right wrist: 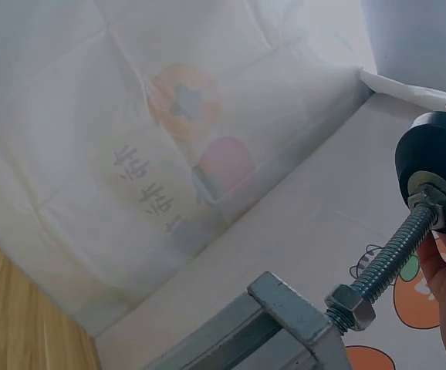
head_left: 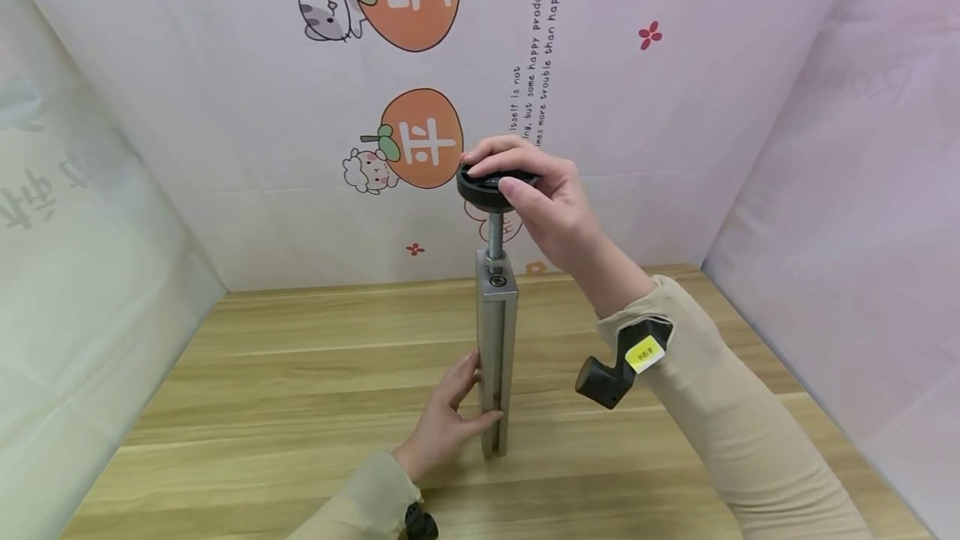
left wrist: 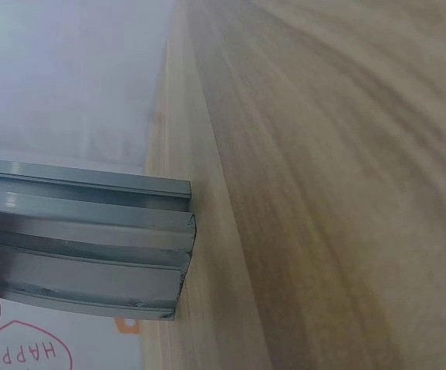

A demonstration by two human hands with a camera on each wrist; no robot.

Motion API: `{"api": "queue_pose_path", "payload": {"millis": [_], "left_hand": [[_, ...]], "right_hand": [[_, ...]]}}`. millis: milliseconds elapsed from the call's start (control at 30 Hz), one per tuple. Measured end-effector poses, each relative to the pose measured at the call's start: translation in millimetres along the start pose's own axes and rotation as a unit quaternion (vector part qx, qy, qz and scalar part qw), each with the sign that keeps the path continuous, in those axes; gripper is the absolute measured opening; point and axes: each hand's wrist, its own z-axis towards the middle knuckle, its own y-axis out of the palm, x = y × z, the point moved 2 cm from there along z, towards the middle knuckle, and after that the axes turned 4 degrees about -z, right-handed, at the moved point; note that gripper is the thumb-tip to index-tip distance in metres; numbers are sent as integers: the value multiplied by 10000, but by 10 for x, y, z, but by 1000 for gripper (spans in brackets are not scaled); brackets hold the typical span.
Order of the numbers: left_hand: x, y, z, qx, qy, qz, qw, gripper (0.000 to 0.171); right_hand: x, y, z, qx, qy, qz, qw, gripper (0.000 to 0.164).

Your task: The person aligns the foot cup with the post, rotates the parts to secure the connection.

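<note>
An aluminium profile [head_left: 492, 365] stands upright on the wooden table, grooved along its sides and capped by an end plate [head_left: 498, 287]. From that top end rises a levelling foot: a threaded rod [right wrist: 397, 253] with a black round base [head_left: 481, 196]. A hex nut [right wrist: 350, 307] sits on the rod close to the end plate. My right hand [head_left: 551, 198] grips the black base, thumb on the near side and fingers across the top. Lower down, my left hand [head_left: 438, 432] holds the profile between thumb and fingers. In the left wrist view the profile's bottom end [left wrist: 180, 262] meets the tabletop.
The wooden tabletop [head_left: 300, 390] runs back to a white printed cloth [head_left: 247, 107]. More cloth hangs at the left [head_left: 90, 240] and right [head_left: 847, 257] sides. A black wrist camera [head_left: 611, 377] sits on the right sleeve.
</note>
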Motion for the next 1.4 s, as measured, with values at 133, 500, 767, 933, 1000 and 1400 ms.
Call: {"api": "queue_pose_path", "payload": {"millis": [133,500,767,933,1000,1400], "left_hand": [[5,1,-4,-7,28,43,10000,88],[10,7,-5,-62,63,171,9998,89],[13,7,-4,-61,-36,206,9998,88],[9,6,-2,-55,32,174,9998,89],[13,6,-3,-54,18,156,9999,89],[14,10,-3,-32,41,77,10000,90]], "right_hand": [[-28,2,-4,153,-88,-666,9976,33],[-142,44,-26,384,12,-1977,9795,18],[-203,58,8,641,347,-2524,9649,17],[-246,123,23,956,482,-3145,9432,17],[-257,150,27,1077,436,-3401,9332,18],[-232,184,35,1481,108,-3969,9058,20]]}}
